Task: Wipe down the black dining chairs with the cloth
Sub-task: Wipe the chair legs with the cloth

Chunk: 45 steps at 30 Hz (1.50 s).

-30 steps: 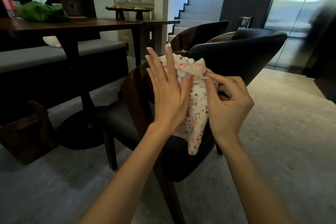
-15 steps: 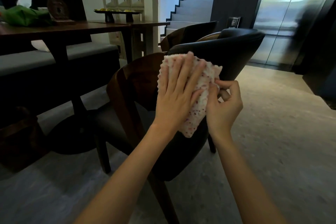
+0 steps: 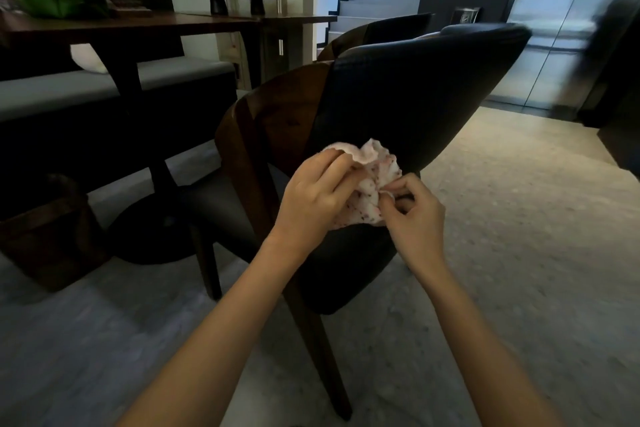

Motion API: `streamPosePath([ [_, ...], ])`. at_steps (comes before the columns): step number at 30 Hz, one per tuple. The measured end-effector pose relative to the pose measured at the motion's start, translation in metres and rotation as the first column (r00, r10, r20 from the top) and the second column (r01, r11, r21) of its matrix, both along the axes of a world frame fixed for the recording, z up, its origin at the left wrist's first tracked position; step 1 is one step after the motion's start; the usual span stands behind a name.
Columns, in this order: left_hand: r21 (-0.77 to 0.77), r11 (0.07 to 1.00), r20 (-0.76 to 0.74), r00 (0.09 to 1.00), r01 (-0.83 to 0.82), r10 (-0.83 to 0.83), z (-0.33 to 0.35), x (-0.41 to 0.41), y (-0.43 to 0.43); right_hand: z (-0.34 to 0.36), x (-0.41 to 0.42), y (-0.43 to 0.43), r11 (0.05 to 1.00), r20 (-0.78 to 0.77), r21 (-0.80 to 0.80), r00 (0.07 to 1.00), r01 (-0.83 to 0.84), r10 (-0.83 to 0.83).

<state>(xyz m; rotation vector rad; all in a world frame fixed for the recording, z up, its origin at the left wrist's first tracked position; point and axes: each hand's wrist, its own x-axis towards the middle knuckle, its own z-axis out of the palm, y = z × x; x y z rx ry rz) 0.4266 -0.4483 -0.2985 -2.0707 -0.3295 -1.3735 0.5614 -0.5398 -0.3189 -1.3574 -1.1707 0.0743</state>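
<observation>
Your speckled cloth (image 3: 375, 180) sits bunched against the outer shell of the nearest black dining chair (image 3: 415, 97), low on the backrest beside its wooden frame. Your left hand (image 3: 311, 196) has its fingers curled round the cloth's left side, and your right hand (image 3: 414, 215) pinches the right edge between thumb and forefinger, the other fingers tucked in. The cloth looks light, thin and floppy, so it will likely crumple and slip from a loose pinch; gather a fold flat under your palm before you rub. The chair's covering looks smooth and firm. A second black chair (image 3: 381, 28) stands behind, near the wooden table's (image 3: 173, 22) right end
</observation>
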Motion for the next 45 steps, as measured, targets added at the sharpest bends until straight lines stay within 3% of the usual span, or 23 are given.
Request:
streamPosePath([
  [6,-0.391,0.914,-0.207,0.978,-0.106,0.024,-0.053,-0.031,-0.001,-0.036,-0.008,-0.003,0.982,-0.032,-0.165,0.996,-0.093,0.089],
  [11,-0.452,0.890,-0.183,0.983,-0.063,-0.023,-0.070,-0.048,-0.001,-0.056,-0.024,0.009,0.977,0.031,-0.211,0.998,-0.046,0.054],
  [13,-0.544,0.837,-0.163,0.986,-0.059,-0.037,-0.069,-0.047,-0.003,-0.052,-0.029,0.015,0.969,0.022,-0.245,1.000,-0.006,0.011],
  [15,-0.695,0.714,-0.175,0.983,-0.085,-0.054,-0.060,-0.045,-0.008,-0.043,-0.033,0.019,0.950,0.022,-0.313,1.000,0.023,-0.017],
  [19,-0.947,0.278,-0.214,0.963,-0.162,-0.166,-0.024,-0.044,-0.014,-0.021,-0.032,0.017,0.797,0.067,-0.603,0.993,-0.034,0.093],
  [24,-0.980,-0.037,-0.184,0.962,-0.195,-0.201,0.021,-0.054,-0.026,0.029,-0.034,-0.008,0.614,0.004,-0.779,0.979,-0.124,0.202],
  [28,-0.945,-0.282,-0.124,0.980,-0.164,-0.155,0.091,-0.064,-0.057,0.102,-0.037,-0.042,0.582,-0.149,-0.781,0.973,-0.225,0.177],
  [32,-0.925,-0.352,-0.119,0.989,-0.141,-0.084,0.176,-0.070,-0.094,0.191,-0.033,-0.074,0.555,-0.156,-0.804,0.976,-0.215,0.153],
  [37,-0.931,-0.322,-0.186,0.982,-0.172,0.014,0.275,-0.067,-0.122,0.301,-0.019,-0.103,0.587,-0.098,-0.786,0.977,-0.194,0.192],
  [43,-0.914,-0.402,0.019,0.997,0.049,0.079,0.353,-0.041,-0.119,0.376,0.000,-0.104,0.676,-0.080,-0.690,0.955,-0.259,0.284],
  [45,-0.885,-0.440,0.131,0.989,0.150,0.073,0.373,-0.031,-0.119,0.396,0.002,-0.106,0.669,-0.149,-0.664,0.936,-0.334,0.320],
])
